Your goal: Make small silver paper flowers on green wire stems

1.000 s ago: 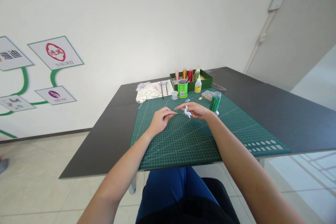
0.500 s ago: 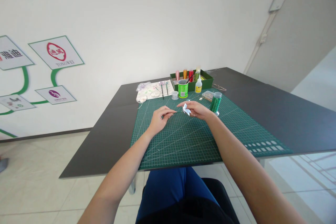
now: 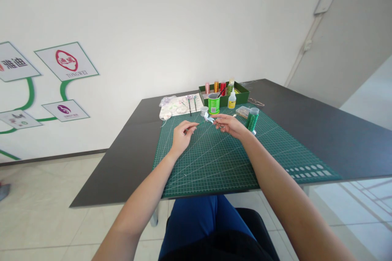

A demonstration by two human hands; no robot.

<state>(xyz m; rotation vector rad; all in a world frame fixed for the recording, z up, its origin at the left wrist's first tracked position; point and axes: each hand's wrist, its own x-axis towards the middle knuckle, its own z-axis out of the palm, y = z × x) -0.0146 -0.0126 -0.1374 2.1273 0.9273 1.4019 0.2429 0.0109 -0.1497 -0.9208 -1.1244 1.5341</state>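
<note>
Just over the green cutting mat (image 3: 211,167) on the dark bench (image 3: 128,147), there's a little pale blue-and-white flower (image 3: 208,118) up between two bare hands. The left hand (image 3: 183,136) is in a narrow pinch, thumb and index close together on what looks like the flower's thin green stem. The right hand (image 3: 229,124) is on the other side, fingers loosely bent and reaching toward the petals. Can't tell if those fingertips are actually gripping a petal or just right next to it, it's too small to see.

Behind the flower sits a small white tub (image 3: 204,109), with a bright green can (image 3: 213,105) beside it and something dark and thin poking out the top. Then a glue bottle (image 3: 232,100) with a yellow label, standing upright in front of a dark green box (image 3: 243,97) with a few coloured thread spools (image 3: 223,87) in it. Near the right wrist there's a green thread spool (image 3: 252,119) standing up, plus a flat clear case (image 3: 243,111) just behind it. Over to the left, a white sheet (image 3: 168,111) has a few flower bits lying on it.
</note>
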